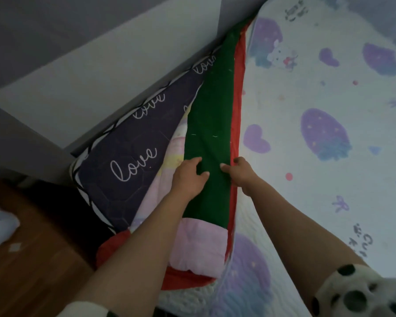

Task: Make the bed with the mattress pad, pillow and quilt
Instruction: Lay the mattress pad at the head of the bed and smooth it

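1. Grip: the left hand curls its fingers and thumb into a fold of the long dark-green cloth band. The right hand closes on the same band at its seam with the red cloth edging. Both grips are closed on fabric, not laid flat on it.
2. Position: the white quilted mattress pad, printed with purple strawberries and hearts, covers most of the bed. Its left margin stands raised along the band rather than lying flat.
3. Progress, as judged: the pad is spread, but this side is unfinished, since the navy mattress lettered "love" lies bare beside it. No pillow or quilt can be identified, so those steps appear to remain.
4. Materials: the green band looks thin and smooth, drawn straight toward the far corner. The pad is stitched in soft ridges. A pale pink padded layer bulges, rounded, below the band. The mattress face shows faint hexagonal quilting and a black-and-white piped border.
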Available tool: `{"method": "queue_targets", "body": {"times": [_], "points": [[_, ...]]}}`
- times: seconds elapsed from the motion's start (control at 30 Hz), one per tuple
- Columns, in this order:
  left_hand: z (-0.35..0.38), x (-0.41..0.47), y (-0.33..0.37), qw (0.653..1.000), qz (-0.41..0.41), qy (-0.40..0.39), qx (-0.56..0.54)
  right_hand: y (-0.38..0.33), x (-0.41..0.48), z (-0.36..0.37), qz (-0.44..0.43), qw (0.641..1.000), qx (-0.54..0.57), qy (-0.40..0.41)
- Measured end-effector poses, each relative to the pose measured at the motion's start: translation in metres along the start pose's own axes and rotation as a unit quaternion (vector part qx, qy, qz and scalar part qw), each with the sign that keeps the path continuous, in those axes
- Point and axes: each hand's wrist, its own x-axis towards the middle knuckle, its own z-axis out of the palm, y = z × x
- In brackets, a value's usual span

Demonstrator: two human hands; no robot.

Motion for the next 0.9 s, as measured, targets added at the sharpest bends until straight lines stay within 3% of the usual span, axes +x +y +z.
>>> {"method": "queue_targets", "body": {"times": [0.13, 0.33, 0.43, 0.5, 0.57, 0.67, 0.9], "points": [[0.002, 0.006, 0.008, 0.999, 0.004, 0.011, 0.036, -0.010, 0.009, -0.006, 0.016, 0.991, 0.095, -0.097], [-0.028, 0.000, 0.035, 0.998, -0.023, -0.052, 0.015, -0.041, 0.003, -0.010, -0.027, 0.968, 0.148, -0.200], [-0.050, -0.005, 0.046, 0.995, -0.035, -0.020, 0.094, -0.068, -0.010, 0.000, -0.064, 0.959, 0.163, -0.221], [-0.074, -0.006, 0.046, 0.995, -0.062, 0.015, 0.079, -0.088, -0.018, 0.009, -0.083, 0.952, 0.160, -0.249], [-0.104, -0.002, 0.040, 0.995, -0.091, 0.029, 0.025, -0.102, -0.021, 0.015, -0.098, 0.948, 0.139, -0.269], [-0.147, 0.008, 0.024, 0.995, -0.087, 0.046, -0.013, -0.114, -0.018, 0.022, -0.146, 0.959, 0.049, -0.237], [-0.206, 0.047, -0.018, 0.992, -0.049, 0.088, 0.078, -0.139, 0.003, 0.053, -0.215, 0.947, -0.099, -0.215]]}}
